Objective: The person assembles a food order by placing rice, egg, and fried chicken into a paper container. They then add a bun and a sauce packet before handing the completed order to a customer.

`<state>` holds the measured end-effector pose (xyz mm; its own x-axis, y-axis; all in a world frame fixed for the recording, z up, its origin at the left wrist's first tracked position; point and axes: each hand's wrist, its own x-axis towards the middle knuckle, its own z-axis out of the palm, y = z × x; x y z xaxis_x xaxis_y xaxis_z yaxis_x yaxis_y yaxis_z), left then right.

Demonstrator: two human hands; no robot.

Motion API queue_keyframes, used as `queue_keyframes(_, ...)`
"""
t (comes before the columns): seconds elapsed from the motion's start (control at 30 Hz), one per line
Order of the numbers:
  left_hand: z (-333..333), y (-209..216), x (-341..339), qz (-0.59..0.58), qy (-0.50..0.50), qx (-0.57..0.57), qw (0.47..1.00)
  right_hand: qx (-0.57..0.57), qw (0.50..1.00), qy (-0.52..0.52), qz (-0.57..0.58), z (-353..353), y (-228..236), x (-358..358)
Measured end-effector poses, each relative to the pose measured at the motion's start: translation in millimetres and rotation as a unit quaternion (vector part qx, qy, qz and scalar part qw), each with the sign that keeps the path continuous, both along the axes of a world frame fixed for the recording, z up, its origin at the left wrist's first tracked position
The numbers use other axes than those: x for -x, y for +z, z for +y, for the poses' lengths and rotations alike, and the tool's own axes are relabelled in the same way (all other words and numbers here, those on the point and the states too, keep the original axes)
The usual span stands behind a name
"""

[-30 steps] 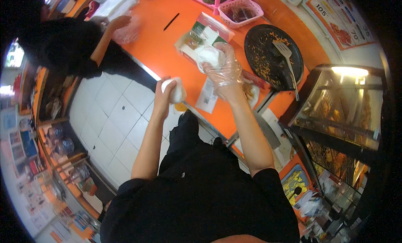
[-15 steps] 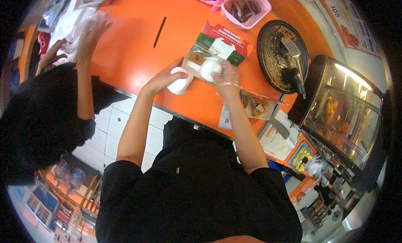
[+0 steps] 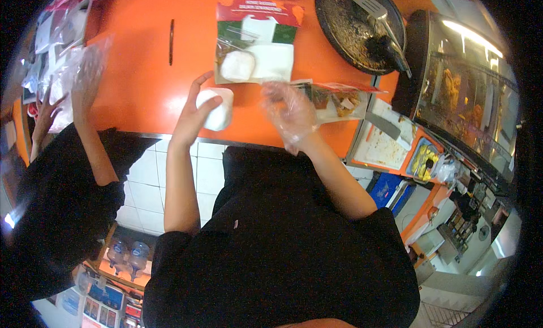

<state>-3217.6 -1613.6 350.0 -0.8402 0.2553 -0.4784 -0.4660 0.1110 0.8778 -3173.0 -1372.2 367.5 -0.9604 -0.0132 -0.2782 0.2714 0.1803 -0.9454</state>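
Observation:
My left hand [image 3: 191, 117] is closed around a white rounded packet [image 3: 222, 116], held at the near edge of the orange counter. My right hand [image 3: 293, 114], in a clear plastic glove, is empty with its fingers loosely apart. It hovers just below the right corner of an open food box [image 3: 276, 65] with a red and green lid. A second white packet [image 3: 238, 66] lies in the left side of that box, and what sits beneath it is mostly hidden. Beside my right hand stands another box [image 3: 331, 106] with brownish food showing inside.
A dark round pan [image 3: 339, 39] with a slotted spatula [image 3: 373, 10] rests at the far right. Near it are a lit glass display case [image 3: 464, 96] and a cleaver [image 3: 390, 128] on a white board. A dark pen-like stick [image 3: 171, 42] lies left. A co-worker's hands [image 3: 85, 93] handle clear plastic bags.
My right hand has let go of the packet in the box and drawn back toward me. My left hand still holds its packet. The view has shifted, so the counter things sit higher.

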Motion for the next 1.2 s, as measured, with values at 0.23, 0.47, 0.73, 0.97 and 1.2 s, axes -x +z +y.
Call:
queue_keyframes(0.23,135,17,-82,0.037,-0.073,0.002,0.997,0.062,0.998,-0.003,-0.011,78,4,-76)
queue_keyframes(0.47,228,13,-121,0.018,-0.046,0.083,0.995,-0.304,0.947,0.069,0.083,191,-28,-54)
queue_keyframes(0.73,260,-10,-128,0.035,-0.057,0.172,0.983,-0.435,0.824,0.361,-0.024,180,-33,-6)
queue_keyframes(0.97,259,-9,-134,0.018,-0.052,0.185,0.981,-0.382,0.896,0.214,0.077,177,-63,-17)
queue_keyframes(1.2,265,2,-126,0.095,-0.068,0.179,0.977,-0.528,0.844,0.074,0.068,231,-26,-46)
